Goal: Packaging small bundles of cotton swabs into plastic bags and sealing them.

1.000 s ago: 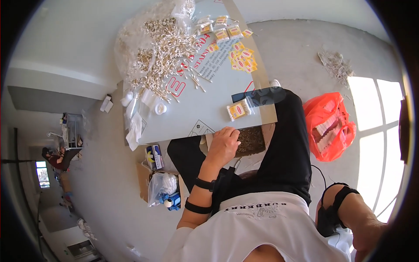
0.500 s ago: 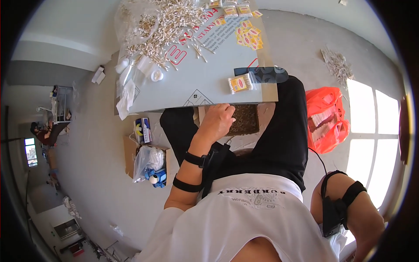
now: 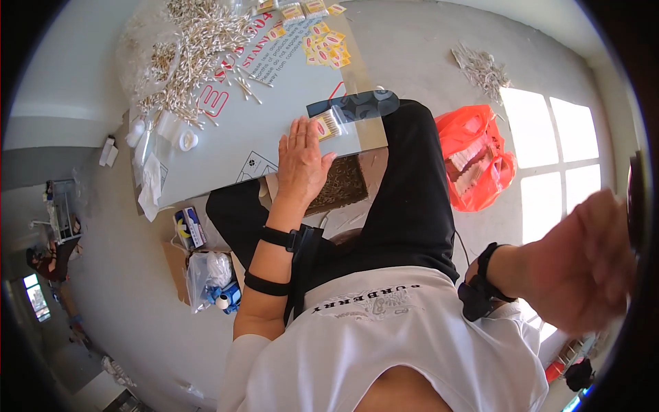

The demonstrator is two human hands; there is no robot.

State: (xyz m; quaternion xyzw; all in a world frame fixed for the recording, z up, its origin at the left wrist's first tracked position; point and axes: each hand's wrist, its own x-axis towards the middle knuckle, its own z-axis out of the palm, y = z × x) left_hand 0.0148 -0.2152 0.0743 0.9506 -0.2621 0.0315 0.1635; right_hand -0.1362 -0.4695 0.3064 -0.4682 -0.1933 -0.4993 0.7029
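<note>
My left hand (image 3: 302,161) lies at the near edge of the table (image 3: 226,147), its fingers stretched out flat and pointing away from me. The fingertips are beside a small clear bag of cotton swabs (image 3: 328,126) with a yellow label; whether they touch it I cannot tell. Up at the right rim my right hand (image 3: 580,268) is raised, close to the camera and smeared by motion, so its fingers are unclear. A large pile of loose cotton swabs (image 3: 195,51) covers the far left of the table. Yellow cards (image 3: 327,47) are scattered at the far right.
A dark strip (image 3: 353,104) crosses the table's right edge. Below the table is a box of small brown bits (image 3: 343,184). A red plastic bag (image 3: 473,158) sits on the floor at right, with loose swabs (image 3: 480,71) beyond it. A cardboard box (image 3: 176,271) stands at left.
My left hand has gone from a curled pose below the table edge to lying flat on the tabletop by the bag. My right hand has come up into view. The whole view has shifted.
</note>
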